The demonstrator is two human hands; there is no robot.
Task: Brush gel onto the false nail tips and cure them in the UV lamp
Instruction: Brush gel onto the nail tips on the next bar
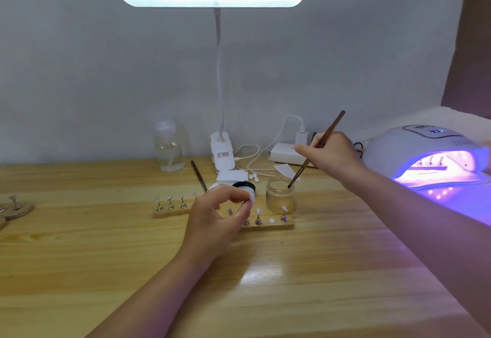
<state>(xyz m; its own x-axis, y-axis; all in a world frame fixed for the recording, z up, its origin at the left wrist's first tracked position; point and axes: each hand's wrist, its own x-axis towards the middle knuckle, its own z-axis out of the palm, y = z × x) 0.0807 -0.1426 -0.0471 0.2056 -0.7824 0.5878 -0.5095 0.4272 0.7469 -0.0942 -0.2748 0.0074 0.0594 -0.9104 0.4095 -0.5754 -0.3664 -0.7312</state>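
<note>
Wooden brush (pixel 316 149) gripped by right hand (pixel 329 154) fingers, tip in glass jar (pixel 280 197), left hand (pixel 215 215) fingers pinching nail tip (pixel 252 198)

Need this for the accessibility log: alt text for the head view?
Right hand dips a brush into a glass jar while the left hand pinches a nail tip on its stand. At right, the UV lamp glows purple on the wooden table.

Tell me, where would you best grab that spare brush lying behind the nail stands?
Probably pinch the spare brush mid-handle, coming from above: it lies flat on the table, its near end close to the gel pot and left hand.
</note>
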